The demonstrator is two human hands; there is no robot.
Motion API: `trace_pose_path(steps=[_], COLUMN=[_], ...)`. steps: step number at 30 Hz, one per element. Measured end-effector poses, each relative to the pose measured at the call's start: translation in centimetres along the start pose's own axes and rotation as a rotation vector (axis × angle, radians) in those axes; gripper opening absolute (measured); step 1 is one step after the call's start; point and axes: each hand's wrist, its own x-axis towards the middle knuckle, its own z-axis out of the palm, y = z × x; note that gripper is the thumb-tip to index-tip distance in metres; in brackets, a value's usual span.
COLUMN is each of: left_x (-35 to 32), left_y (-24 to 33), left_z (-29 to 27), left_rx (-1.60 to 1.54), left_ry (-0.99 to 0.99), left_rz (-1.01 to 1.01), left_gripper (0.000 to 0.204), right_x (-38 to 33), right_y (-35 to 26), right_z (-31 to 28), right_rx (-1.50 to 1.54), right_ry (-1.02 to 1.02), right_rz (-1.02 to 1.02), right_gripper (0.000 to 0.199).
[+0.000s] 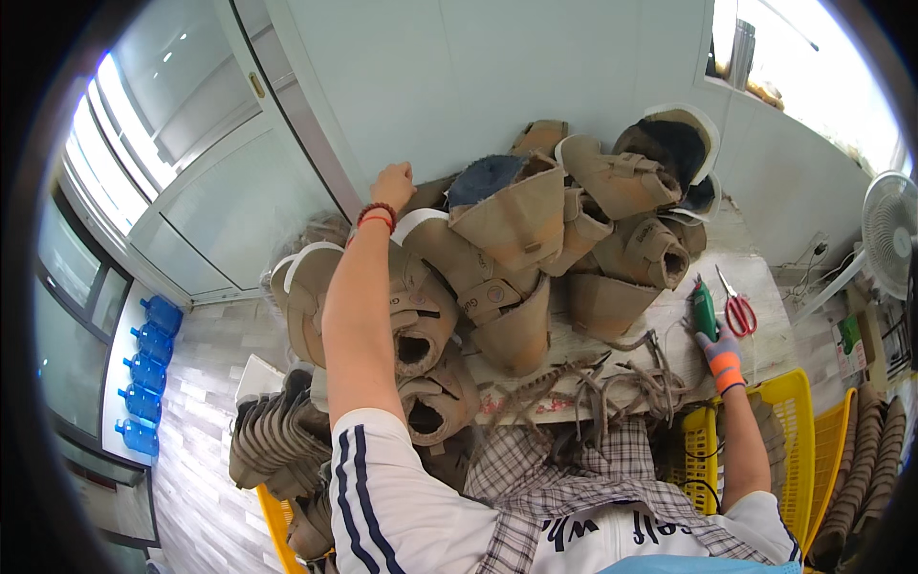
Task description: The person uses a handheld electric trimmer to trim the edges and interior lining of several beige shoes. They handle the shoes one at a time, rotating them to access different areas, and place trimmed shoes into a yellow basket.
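Boots (535,239), tan and fleece-lined, are lying heaped across the far half of the worktable (765,277), tumbled against the pale wall. The left hand (393,184) is stretching far over the heap, its fingers curled together at the back of the pile, touching the wall side of it; whether anything is gripped there cannot be told, since the fingers are facing away. A red bead bracelet (377,213) is circling that wrist, and the bare forearm is passing over a boot with a white-edged sole (304,287).

The right hand (719,346), wearing a grey glove with an orange cuff, is clamped around the green handle of a tool (704,308) at the near right part of the table (the working end is too small to make out). Red-handled scissors (737,308) are lying just beside that tool, on its right, on bare tabletop.

Loose brown cords or laces (612,383) are sprawling along the near edge of the table, between the boot heap and the person's checked apron. A yellow plastic crate (784,421) is standing to the right of the person, below the gloved wrist. More boots are stacked at the lower left (273,435), off the table. Blue water bottles (148,368) are lining the floor at the far left, and a white fan (889,234) is standing at the right.
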Motion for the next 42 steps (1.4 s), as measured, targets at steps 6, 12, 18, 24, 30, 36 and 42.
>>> trace_pose_path(steps=[6, 12, 18, 24, 30, 36, 42], left_x=[-1.4, -2.7, -3.4, -8.1, -21.1, -32.7, -36.1], left_y=[-3.5, -1.1, -2.0, 5.6, 18.3, 29.2, 33.5], left_z=[2.1, 0.3, -6.1, -15.3, -16.0, -2.7, 9.8], left_rx=[-0.120, 0.227, -0.235, -0.608, -0.320, -0.165, -0.011], left_ry=[-0.097, -0.148, 0.229, 0.545, 0.489, 0.152, 0.023], left_rz=[0.048, 0.034, -0.020, 0.232, 0.675, 1.221, 1.384], left_gripper=[0.015, 0.025, 0.043, 0.037, 0.024, 0.014, 0.007], right_x=[0.7, 0.8, 0.4, 2.5, 2.9, -4.1, -9.6], right_y=[-1.2, -1.5, -1.5, 0.5, 3.9, 2.7, 2.4], right_z=[0.0, -0.1, -0.5, 0.8, 0.1, -6.9, -11.1], right_rx=[-0.028, -0.004, 0.036, 0.109, 0.342, 0.822, 0.948], right_ry=[-0.036, -0.017, -0.012, -0.076, -0.100, 0.094, 0.300], right_rz=[0.085, 0.084, 0.055, 0.016, 0.025, 0.296, 0.229], right_gripper=[0.069, 0.066, 0.065, 0.064, 0.048, 0.033, 0.028])
